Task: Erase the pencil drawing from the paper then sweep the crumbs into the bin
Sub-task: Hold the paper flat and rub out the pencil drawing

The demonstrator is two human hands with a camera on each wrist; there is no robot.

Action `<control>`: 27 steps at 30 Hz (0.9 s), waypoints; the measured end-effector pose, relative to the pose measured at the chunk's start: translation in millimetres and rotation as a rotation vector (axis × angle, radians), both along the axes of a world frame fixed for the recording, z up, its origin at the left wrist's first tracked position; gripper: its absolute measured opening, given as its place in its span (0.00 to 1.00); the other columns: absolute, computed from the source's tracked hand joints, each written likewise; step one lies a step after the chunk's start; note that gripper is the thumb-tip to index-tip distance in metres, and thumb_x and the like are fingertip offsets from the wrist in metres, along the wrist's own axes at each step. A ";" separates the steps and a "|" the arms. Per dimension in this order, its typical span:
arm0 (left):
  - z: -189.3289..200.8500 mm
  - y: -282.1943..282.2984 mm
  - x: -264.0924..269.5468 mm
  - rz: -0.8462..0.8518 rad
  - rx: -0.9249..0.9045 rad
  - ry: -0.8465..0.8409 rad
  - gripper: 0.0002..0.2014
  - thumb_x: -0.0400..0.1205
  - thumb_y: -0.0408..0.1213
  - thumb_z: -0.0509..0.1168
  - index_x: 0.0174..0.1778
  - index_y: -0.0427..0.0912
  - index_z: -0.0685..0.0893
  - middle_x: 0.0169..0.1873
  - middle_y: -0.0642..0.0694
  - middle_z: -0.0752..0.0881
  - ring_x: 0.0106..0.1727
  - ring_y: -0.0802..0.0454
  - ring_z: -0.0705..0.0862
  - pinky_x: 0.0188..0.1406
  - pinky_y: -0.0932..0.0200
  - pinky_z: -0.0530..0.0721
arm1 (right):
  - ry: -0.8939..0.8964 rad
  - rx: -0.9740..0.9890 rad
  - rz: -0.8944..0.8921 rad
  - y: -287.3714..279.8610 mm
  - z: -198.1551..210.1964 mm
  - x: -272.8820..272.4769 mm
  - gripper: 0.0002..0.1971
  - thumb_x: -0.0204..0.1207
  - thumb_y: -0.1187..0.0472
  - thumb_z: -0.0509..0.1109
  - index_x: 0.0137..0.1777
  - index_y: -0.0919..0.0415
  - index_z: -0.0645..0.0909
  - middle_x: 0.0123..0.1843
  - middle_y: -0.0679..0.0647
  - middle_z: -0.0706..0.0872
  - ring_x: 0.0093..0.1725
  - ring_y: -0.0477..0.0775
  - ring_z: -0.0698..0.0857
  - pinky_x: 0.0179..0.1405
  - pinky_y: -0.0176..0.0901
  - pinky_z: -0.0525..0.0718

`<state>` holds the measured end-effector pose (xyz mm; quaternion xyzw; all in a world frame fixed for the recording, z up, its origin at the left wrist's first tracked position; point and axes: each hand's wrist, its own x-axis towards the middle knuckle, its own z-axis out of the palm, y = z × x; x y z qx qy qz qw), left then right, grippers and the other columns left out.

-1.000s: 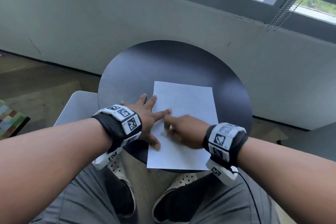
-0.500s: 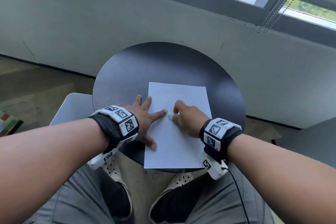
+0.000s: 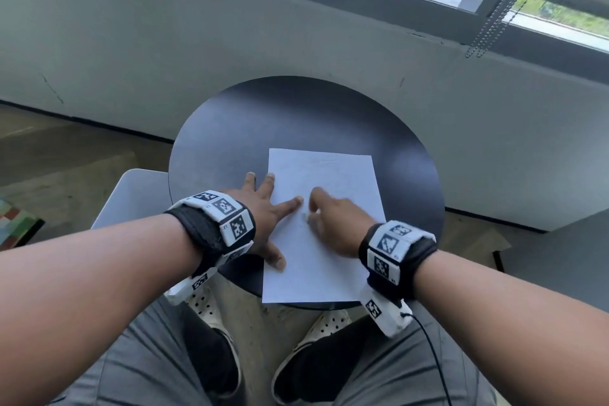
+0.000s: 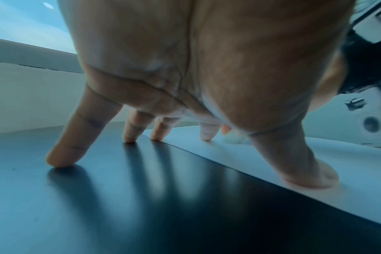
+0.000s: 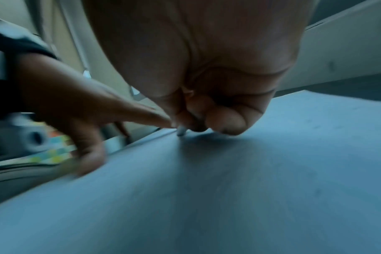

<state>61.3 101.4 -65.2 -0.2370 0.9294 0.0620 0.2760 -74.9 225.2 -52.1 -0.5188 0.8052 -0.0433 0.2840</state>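
Observation:
A white sheet of paper (image 3: 333, 181) with faint pencil marks near its far edge lies on a round dark table (image 3: 296, 115). My left hand (image 3: 263, 208) lies spread flat; its thumb and index finger press the sheet's left part, and the other fingertips (image 4: 61, 158) rest on the table. My right hand (image 3: 333, 221) pinches a small white eraser (image 5: 182, 131) whose tip touches the paper (image 5: 228, 189) in the middle. In the head view the eraser is only a pale speck at the fingertips.
A white bin (image 3: 131, 198) stands on the floor left of the table, partly under my left forearm. A grey wall and a window run behind the table. My knees and shoes are below the table's near edge. A colourful mat (image 3: 13, 224) lies at far left.
My right hand has rubbed the eraser back and forth over the middle of the sheet, shifting slightly farther up the paper. My left hand has stayed pressed on the sheet's left edge.

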 end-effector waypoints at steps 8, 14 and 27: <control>1.9 2.2 -3.5 0.007 -0.004 -0.010 0.59 0.60 0.80 0.69 0.78 0.79 0.35 0.86 0.40 0.35 0.85 0.26 0.41 0.73 0.24 0.69 | 0.001 0.001 -0.118 -4.0 -2.3 -20.8 0.11 0.84 0.45 0.61 0.56 0.51 0.71 0.51 0.60 0.84 0.47 0.64 0.83 0.50 0.52 0.82; 3.2 3.2 -5.1 0.009 -0.006 -0.013 0.60 0.60 0.79 0.70 0.79 0.78 0.36 0.86 0.39 0.35 0.85 0.26 0.43 0.72 0.26 0.70 | -0.021 0.023 0.155 12.6 -1.9 3.2 0.10 0.86 0.48 0.58 0.60 0.53 0.69 0.50 0.62 0.85 0.44 0.63 0.81 0.47 0.53 0.82; 4.8 6.0 -6.8 0.017 -0.009 -0.030 0.58 0.60 0.77 0.71 0.76 0.82 0.35 0.86 0.38 0.35 0.84 0.25 0.42 0.72 0.23 0.70 | 0.003 0.060 0.202 15.3 -5.0 8.3 0.14 0.86 0.44 0.54 0.66 0.48 0.63 0.50 0.61 0.84 0.44 0.64 0.81 0.47 0.55 0.82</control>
